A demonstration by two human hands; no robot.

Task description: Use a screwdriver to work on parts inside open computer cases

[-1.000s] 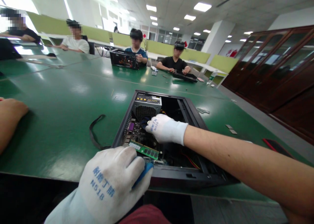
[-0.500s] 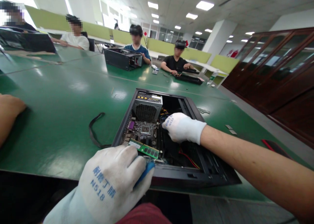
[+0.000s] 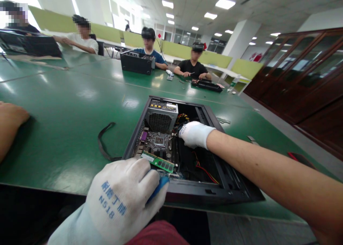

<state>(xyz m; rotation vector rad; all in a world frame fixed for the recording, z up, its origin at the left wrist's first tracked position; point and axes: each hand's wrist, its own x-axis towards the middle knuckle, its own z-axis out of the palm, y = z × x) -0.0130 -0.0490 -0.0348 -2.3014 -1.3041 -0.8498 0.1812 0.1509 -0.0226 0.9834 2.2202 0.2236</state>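
Observation:
An open black computer case (image 3: pixel 227 182) lies flat on the green table (image 3: pixel 66 130) in front of me. Inside it are a grey power supply (image 3: pixel 160 118), a motherboard (image 3: pixel 158 145) and a green memory stick (image 3: pixel 158 162). My left hand (image 3: pixel 120 198), in a white glove, rests closed on the case's near left corner, with a blue tool handle (image 3: pixel 158 187) in its grip. My gloved right hand (image 3: pixel 194 134) reaches into the middle of the case, fingers curled down among the cables beside the power supply; what they hold is hidden.
A black strap (image 3: pixel 103 145) lies left of the case. Another person's bare forearm (image 3: pixel 9 125) rests at the left edge. Several people sit at the far side with other black cases (image 3: pixel 136 62). Small flat parts (image 3: pixel 250 138) and a red-edged object (image 3: pixel 300 157) lie to the right.
My right hand has left the cooler over the motherboard, moved right and deeper toward the cables by the power supply. The motherboard socket now shows. My left hand has stayed put.

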